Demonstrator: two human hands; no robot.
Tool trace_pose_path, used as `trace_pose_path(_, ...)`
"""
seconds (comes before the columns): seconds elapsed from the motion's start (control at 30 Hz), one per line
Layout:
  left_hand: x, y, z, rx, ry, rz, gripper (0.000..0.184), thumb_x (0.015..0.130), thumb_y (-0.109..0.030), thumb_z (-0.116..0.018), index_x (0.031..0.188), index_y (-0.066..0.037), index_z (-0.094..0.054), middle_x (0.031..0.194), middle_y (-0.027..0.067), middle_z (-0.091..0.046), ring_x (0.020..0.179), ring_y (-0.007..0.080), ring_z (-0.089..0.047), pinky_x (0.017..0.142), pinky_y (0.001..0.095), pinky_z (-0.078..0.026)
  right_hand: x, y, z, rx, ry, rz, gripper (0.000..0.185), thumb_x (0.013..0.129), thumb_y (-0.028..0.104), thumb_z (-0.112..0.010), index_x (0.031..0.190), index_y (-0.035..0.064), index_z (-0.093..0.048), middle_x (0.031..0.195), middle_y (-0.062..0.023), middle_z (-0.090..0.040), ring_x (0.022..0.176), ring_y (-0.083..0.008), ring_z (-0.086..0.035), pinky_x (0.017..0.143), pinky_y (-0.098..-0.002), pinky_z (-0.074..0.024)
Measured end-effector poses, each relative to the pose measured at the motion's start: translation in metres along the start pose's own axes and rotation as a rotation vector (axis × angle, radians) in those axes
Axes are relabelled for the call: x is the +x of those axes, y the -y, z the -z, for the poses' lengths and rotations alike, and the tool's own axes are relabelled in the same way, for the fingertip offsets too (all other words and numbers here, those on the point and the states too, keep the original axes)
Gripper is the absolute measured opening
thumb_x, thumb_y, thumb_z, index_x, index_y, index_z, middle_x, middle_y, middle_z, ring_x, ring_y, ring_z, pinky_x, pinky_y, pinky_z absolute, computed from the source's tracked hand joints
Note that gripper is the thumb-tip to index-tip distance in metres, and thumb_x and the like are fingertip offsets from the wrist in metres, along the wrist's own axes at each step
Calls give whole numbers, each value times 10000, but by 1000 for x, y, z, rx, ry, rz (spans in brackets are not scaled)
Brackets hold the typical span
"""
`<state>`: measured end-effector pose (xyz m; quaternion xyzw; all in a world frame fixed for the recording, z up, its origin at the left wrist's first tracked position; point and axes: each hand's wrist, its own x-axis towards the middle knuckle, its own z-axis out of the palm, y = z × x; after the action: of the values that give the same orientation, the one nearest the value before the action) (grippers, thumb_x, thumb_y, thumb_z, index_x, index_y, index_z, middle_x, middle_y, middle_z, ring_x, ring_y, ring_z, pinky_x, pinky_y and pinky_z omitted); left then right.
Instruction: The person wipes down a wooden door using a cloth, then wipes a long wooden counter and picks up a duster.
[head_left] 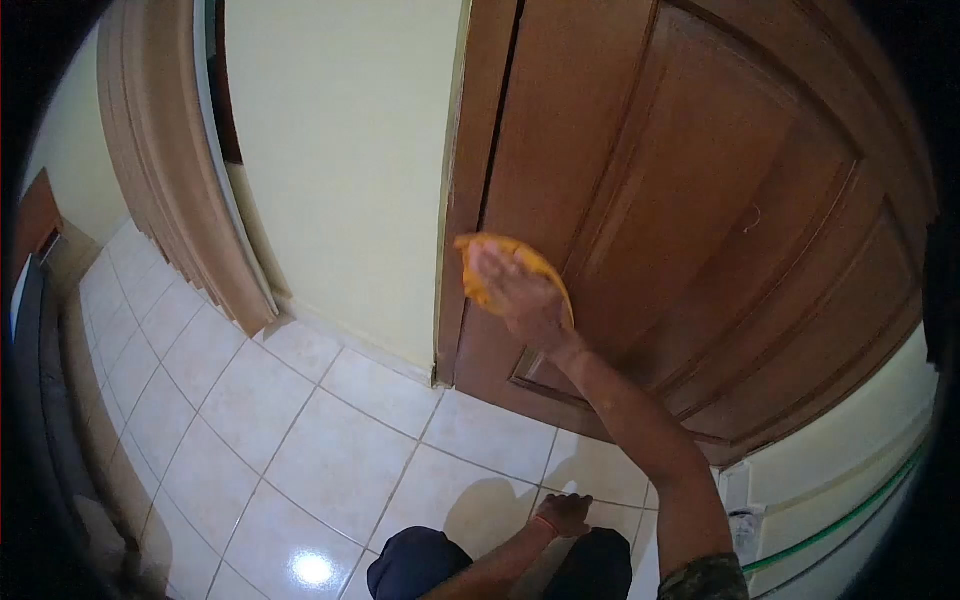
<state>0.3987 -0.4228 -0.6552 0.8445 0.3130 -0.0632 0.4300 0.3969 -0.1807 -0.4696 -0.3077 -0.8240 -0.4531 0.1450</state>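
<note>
My right hand (515, 295) presses an orange cloth (548, 268) against the lower left part of a brown wooden door (720, 200). Its fingers lie over the cloth, near the seam between door and frame. Some of the cloth sticks out around the fingers and the wrist. My left hand (565, 513), with a red thread at the wrist, is low beside my bent knees (590, 570). Its fingers look curled in, and nothing shows in them.
A pale wall (340, 170) meets the door frame (460, 250) on the left. Further left hangs a tan curtain (170, 170) down to the white tiled floor (330, 450). Green tubing (840, 535) runs along the lower right, by a white surface. A dark object (60, 400) stands at the left edge.
</note>
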Motion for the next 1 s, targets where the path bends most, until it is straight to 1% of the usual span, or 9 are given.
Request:
trace_pose_path(0.17,2,-5,-7,13,-42,-10,631,779,-411,-683,1276,-69,-498,1174,178,-626,1121,359,-602,946,529,-446,22,15,1,177,-84,-274,538,915,117,-431,1450,55,-400,1537,-71,-353,1433,-167,-293,1141,-325,-300)
trace_pose_path(0.3,-4,-8,-9,23,-110,-29,621,788,-403,-684,1271,-63,-491,1175,183,-621,1112,367,-604,944,540,-441,-47,98,-103,233,122,-5,574,925,186,-415,1481,64,-345,1557,-48,-312,1448,-155,-260,1154,-290,-283)
trace_pose_path(0.37,-8,-12,1,21,-101,-28,626,792,-398,-683,1280,-60,-484,1179,187,-618,1111,370,-604,947,542,-439,-68,106,-78,109,199,100,577,931,190,-401,1489,64,-325,1566,-45,-292,1454,-156,-245,1156,-290,-278)
trace_pose_path(0.43,-15,-16,17,97,102,29,796,832,-568,-583,1433,-89,-377,1347,218,-521,1253,389,-504,1052,531,-365,-75,105,-72,-8,277,207,581,937,194,-388,1497,63,-305,1575,-41,-272,1459,-156,-230,1158,-289,-274)
trace_pose_path(0.5,-16,-13,14,70,79,25,785,834,-555,-588,1430,-90,-378,1340,217,-526,1244,391,-511,1045,532,-372,-75,101,-77,673,288,-75,515,934,100,-444,1443,45,-397,1507,-125,-388,1372,-197,-407,1084,-335,-405)
trace_pose_path(0.63,-25,-17,12,25,-88,-3,593,787,-352,-691,1259,-51,-496,1154,187,-630,1102,362,-612,944,556,-435,-36,46,-25,401,-37,-141,484,942,123,-448,1421,59,-438,1513,-126,-382,1314,-193,-481,1053,-327,-432)
trace_pose_path(0.73,-24,-19,10,4,-107,14,574,782,-338,-693,1243,-48,-513,1142,181,-639,1098,348,-620,942,536,-450,-52,45,-33,105,-81,-250,523,882,129,-487,1398,43,-471,1481,-104,-434,1414,-205,-346,1045,-311,-424)
trace_pose_path(0.8,-25,-23,9,16,-124,4,569,783,-336,-693,1241,-48,-517,1143,177,-640,1096,343,-622,939,524,-458,-101,77,-80,444,170,-85,514,903,133,-464,1408,40,-454,1500,-103,-409,1415,-191,-344,1053,-316,-418)
trace_pose_path(1.0,-29,-24,16,46,-65,2,636,809,-401,-656,1315,-65,-471,1213,189,-602,1125,355,-601,961,508,-451,-171,132,-100,266,349,150,545,909,146,-456,1433,8,-398,1543,-101,-330,1426,-183,-318,1135,-285,-311)
